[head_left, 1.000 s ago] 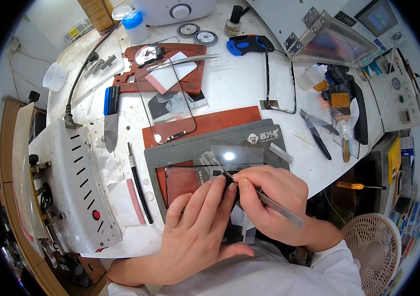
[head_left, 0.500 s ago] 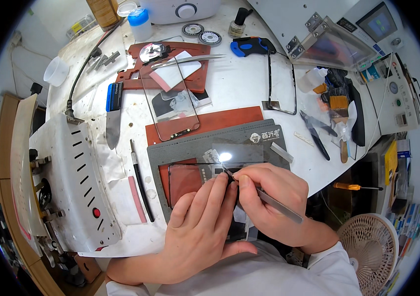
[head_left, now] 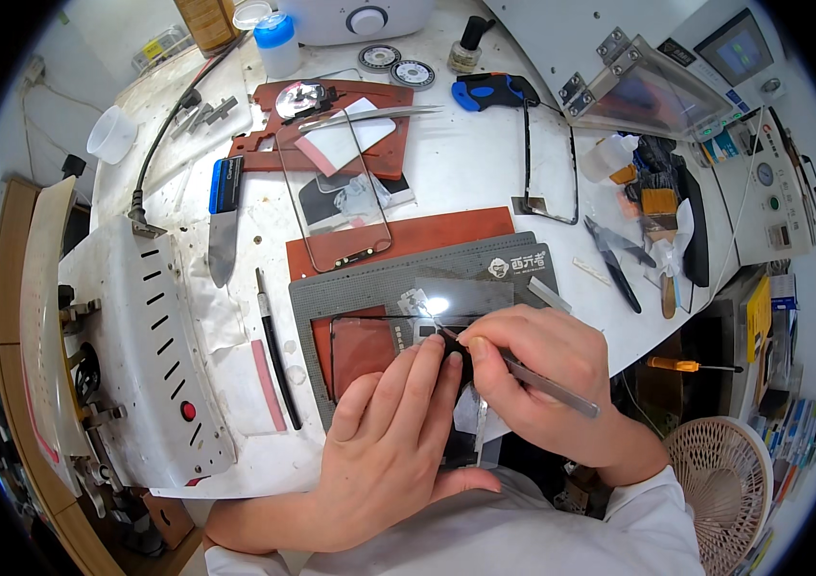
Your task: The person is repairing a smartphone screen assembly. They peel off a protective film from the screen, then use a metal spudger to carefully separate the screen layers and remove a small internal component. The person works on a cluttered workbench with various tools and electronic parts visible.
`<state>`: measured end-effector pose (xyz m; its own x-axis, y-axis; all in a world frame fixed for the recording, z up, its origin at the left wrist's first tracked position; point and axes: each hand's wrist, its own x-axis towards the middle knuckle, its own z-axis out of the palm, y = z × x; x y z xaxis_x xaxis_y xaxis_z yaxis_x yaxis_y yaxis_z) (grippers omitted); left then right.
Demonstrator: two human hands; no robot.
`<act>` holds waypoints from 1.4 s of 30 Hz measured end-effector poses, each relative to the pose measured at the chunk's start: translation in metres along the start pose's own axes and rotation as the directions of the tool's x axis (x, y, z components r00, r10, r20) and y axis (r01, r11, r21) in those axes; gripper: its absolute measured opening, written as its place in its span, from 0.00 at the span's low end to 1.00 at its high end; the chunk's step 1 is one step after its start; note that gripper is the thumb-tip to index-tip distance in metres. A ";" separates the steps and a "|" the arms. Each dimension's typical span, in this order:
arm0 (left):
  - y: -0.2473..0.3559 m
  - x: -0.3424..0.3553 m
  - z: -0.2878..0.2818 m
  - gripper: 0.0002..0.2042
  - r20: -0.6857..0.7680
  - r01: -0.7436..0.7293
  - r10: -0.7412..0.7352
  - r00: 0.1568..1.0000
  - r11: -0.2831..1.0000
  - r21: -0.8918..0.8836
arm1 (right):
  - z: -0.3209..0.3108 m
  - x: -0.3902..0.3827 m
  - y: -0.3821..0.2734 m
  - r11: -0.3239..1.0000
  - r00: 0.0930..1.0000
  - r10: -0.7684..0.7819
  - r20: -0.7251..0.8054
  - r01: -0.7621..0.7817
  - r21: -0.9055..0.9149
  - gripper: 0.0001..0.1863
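Grey perforated mat (head_left: 369, 288): laid mid-bench; black-framed phone screen panel (head_left: 369, 331) rests flat on it, long axis left to right.
Left hand (head_left: 384, 451): pressed flat on the panel's near edge, nothing held.
Right hand (head_left: 537, 370): pinched narrowly around slim metal tweezers (head_left: 523, 374); tip touches the panel, up-left of the grip.

Shiny metal tweezers (head_left: 532, 379); glossy glass screen (head_left: 398, 331) (catching a glare); matt grey rubber mat (head_left: 350, 288); smooth white table (head_left: 465, 163); plastic fan (head_left: 724, 480).
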<state>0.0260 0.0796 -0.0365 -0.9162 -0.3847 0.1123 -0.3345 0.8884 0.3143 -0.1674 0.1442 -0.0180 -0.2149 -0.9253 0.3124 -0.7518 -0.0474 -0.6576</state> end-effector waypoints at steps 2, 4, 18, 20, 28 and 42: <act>0.000 0.000 0.000 0.48 0.000 0.003 -0.003 1.000 1.000 -0.003 | -0.004 0.003 0.002 1.000 0.999 -0.012 0.035 0.012 0.004 0.04; -0.001 0.000 0.001 0.49 -0.006 -0.003 0.003 1.000 1.000 -0.009 | -0.007 0.007 0.005 0.999 0.997 -0.041 0.070 0.041 0.010 0.04; -0.007 0.001 -0.006 0.52 0.011 -0.027 0.027 1.000 0.998 -0.051 | -0.025 0.030 0.029 0.983 0.954 -0.123 0.274 0.079 0.167 0.04; -0.007 0.002 -0.010 0.48 0.036 -0.016 0.018 0.999 0.999 -0.052 | -0.026 0.032 0.032 0.979 0.949 -0.139 0.283 0.090 0.181 0.03; -0.013 0.002 -0.011 0.52 0.070 -0.049 0.051 0.996 0.998 -0.028 | -0.029 0.034 0.040 0.971 0.940 -0.151 0.307 0.082 0.226 0.03; -0.011 0.005 -0.011 0.50 0.073 -0.048 0.047 0.996 0.999 0.007 | -0.033 0.031 0.049 0.961 0.936 -0.186 0.300 0.110 0.253 0.05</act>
<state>0.0274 0.0648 -0.0293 -0.9447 -0.3229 0.0581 -0.2916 0.9076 0.3019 -0.2310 0.1250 -0.0178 0.1257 -0.9699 0.2085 -0.5887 -0.2420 -0.7713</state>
